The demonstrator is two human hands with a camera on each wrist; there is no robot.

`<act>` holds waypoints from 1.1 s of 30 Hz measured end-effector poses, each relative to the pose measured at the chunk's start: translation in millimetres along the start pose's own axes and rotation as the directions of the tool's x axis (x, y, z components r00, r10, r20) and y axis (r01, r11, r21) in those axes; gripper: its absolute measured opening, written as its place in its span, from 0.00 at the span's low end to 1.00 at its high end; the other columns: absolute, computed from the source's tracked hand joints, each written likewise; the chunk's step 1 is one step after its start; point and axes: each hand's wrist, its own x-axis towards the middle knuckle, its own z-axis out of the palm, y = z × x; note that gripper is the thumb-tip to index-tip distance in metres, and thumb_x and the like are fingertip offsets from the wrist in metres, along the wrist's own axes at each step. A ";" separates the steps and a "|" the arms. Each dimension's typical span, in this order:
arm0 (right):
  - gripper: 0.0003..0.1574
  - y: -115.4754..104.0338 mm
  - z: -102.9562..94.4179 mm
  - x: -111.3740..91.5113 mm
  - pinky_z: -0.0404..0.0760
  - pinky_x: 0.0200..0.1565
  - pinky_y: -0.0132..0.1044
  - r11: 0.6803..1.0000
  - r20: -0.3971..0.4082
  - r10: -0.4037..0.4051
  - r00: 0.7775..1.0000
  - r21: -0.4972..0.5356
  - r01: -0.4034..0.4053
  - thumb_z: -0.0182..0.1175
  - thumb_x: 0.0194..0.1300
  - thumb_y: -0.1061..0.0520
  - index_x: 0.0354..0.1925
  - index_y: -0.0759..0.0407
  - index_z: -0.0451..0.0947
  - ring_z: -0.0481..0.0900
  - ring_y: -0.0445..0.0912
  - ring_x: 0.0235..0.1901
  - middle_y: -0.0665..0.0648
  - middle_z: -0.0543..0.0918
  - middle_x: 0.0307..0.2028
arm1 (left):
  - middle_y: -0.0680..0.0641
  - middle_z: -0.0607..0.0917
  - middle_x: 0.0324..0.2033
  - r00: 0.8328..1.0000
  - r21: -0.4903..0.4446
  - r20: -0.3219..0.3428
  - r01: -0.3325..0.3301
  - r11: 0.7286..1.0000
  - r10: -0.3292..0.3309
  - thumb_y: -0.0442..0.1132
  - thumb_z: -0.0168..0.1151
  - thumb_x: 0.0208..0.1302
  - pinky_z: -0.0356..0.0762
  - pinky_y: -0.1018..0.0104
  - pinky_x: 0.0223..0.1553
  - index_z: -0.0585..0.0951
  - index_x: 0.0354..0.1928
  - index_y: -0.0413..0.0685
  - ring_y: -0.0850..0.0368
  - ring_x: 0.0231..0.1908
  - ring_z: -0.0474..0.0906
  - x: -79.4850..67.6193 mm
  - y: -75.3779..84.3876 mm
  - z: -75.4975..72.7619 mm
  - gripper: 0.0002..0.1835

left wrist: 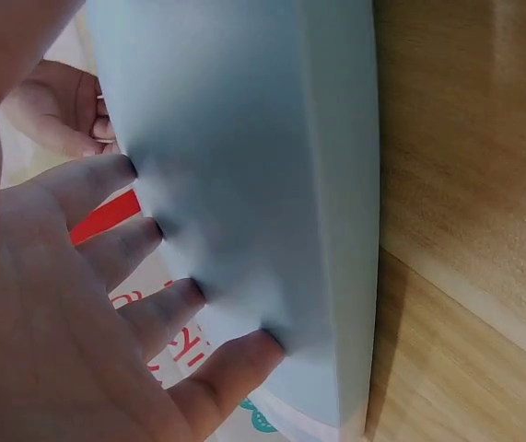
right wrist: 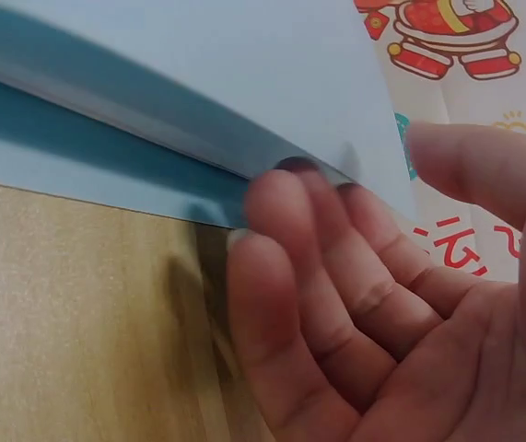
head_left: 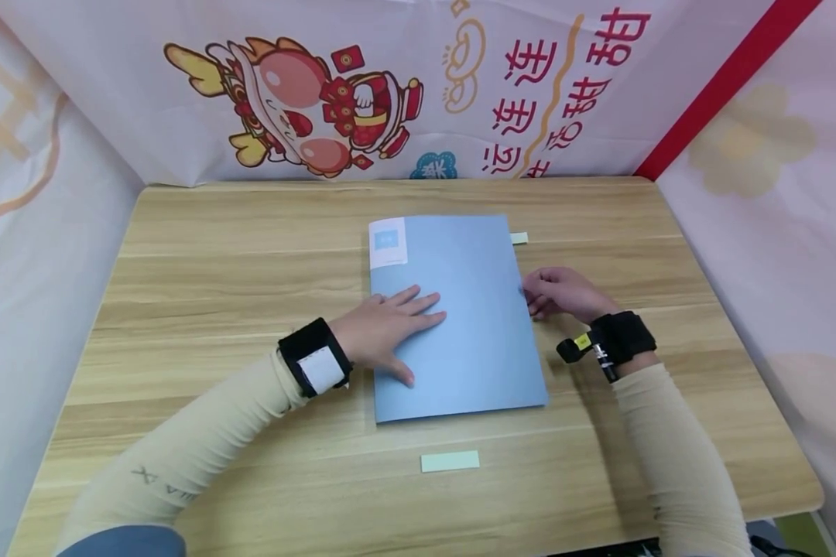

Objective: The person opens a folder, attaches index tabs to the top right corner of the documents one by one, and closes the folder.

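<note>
A light blue file folder (head_left: 470, 325) lies closed on the table, with a white label (head_left: 397, 255) at its upper left corner. My left hand (head_left: 390, 329) rests on the cover's left half, its fingers spread; in the left wrist view the fingertips (left wrist: 263, 345) press on the blue surface close to the spine (left wrist: 341, 230). At the right edge is my right hand (head_left: 564, 294). Seen from the right wrist, its bent fingers (right wrist: 276, 207) reach into the narrow gap between front cover and back cover, while the thumb (right wrist: 470, 166) stands apart from the cover.
One pale green strip (head_left: 450, 462) lies on the wooden table (head_left: 216, 271) in front of the folder. Another green strip (head_left: 519, 238) pokes out past the folder's upper right edge. A printed cloth (head_left: 564, 147) hangs along the table's back edge.
</note>
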 end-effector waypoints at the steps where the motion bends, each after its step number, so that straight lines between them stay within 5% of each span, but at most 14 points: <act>1: 0.24 -0.8 1.2 -0.3 0.85 0.42 0.39 1.000 -0.007 0.007 1.000 -0.018 -0.007 0.53 0.79 0.51 0.55 0.72 0.72 0.83 0.47 0.36 0.60 0.83 0.38 | 0.47 0.48 0.81 1.000 0.017 -0.002 0.004 1.000 -0.003 0.64 0.75 0.52 0.52 0.32 0.71 0.57 0.80 0.54 0.41 0.79 0.39 1.0 0.8 1.0 0.58; 12: 0.14 -4.7 24.4 0.3 0.79 0.36 0.37 0.959 -0.163 0.001 0.987 -0.281 -0.048 0.62 0.73 0.55 0.43 0.65 0.71 0.79 0.49 0.33 0.58 0.79 0.32 | 0.48 0.50 0.80 0.999 0.132 0.019 0.028 0.991 -0.030 0.68 0.72 0.52 0.56 0.41 0.70 0.58 0.80 0.56 0.42 0.79 0.40 8.8 2.6 10.1 0.58; 25: 0.15 -14.8 42.9 -0.3 0.72 0.34 0.42 0.813 -0.278 -0.055 0.959 -0.570 -0.119 0.64 0.70 0.53 0.39 0.64 0.73 0.75 0.53 0.33 0.60 0.77 0.33 | 0.47 0.53 0.80 0.997 0.191 0.055 0.050 0.980 -0.061 0.69 0.73 0.51 0.58 0.43 0.66 0.61 0.79 0.56 0.41 0.79 0.44 17.5 4.8 13.9 0.57; 33: 0.16 -19.0 49.9 -0.9 0.73 0.33 0.42 0.769 -0.300 -0.069 0.952 -0.624 -0.141 0.64 0.70 0.53 0.41 0.65 0.73 0.77 0.54 0.33 0.62 0.79 0.34 | 0.47 0.54 0.80 0.996 0.209 0.060 0.053 0.977 -0.067 0.68 0.74 0.50 0.58 0.43 0.67 0.61 0.79 0.55 0.40 0.78 0.45 18.8 8.0 15.8 0.58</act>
